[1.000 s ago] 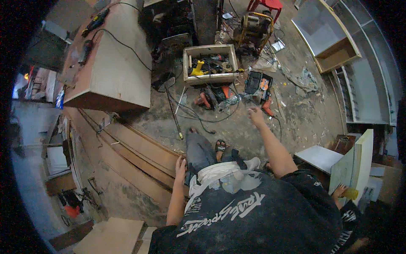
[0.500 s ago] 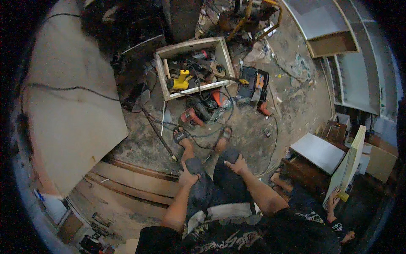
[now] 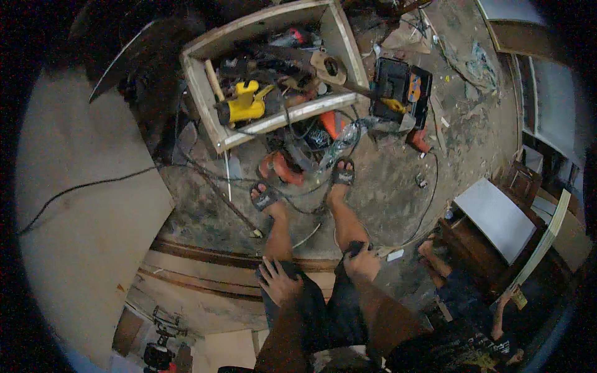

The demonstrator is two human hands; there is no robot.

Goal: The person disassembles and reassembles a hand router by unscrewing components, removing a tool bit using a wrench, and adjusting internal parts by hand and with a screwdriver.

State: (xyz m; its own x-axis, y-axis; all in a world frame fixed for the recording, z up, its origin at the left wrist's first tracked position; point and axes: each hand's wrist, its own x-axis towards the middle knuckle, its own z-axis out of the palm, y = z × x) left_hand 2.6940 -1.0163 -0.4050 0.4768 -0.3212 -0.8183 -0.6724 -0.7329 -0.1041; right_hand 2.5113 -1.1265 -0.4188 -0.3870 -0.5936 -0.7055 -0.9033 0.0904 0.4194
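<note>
My left hand (image 3: 280, 285) lies on my left knee, its fingers spread over the dark trousers (image 3: 316, 304) and nothing in it. On the other knee, my right hand (image 3: 363, 266) is closed round a bunched fold of the trouser leg (image 3: 354, 248). Both shins are bare below the cloth, and my sandalled feet stand on the dirty floor. Just beyond them lie a red power tool (image 3: 283, 168) and tangled cables. A wooden box (image 3: 292, 115) behind these holds a yellow power tool (image 3: 246, 108), a tan-handled tool (image 3: 329, 67) and other gear.
An open black tool case (image 3: 388, 81) and an orange drill (image 3: 420, 140) are right of the box. A large board (image 3: 87, 205) with a cable fills the left. At lower right, a co-worker (image 3: 476, 292) sits beside a white-topped cabinet (image 3: 497, 217), one hand at a pale panel.
The view has shifted, bringing the box closer. My left hand has flattened out on its knee; the right has drawn up the trouser cloth. More of my shins shows.
</note>
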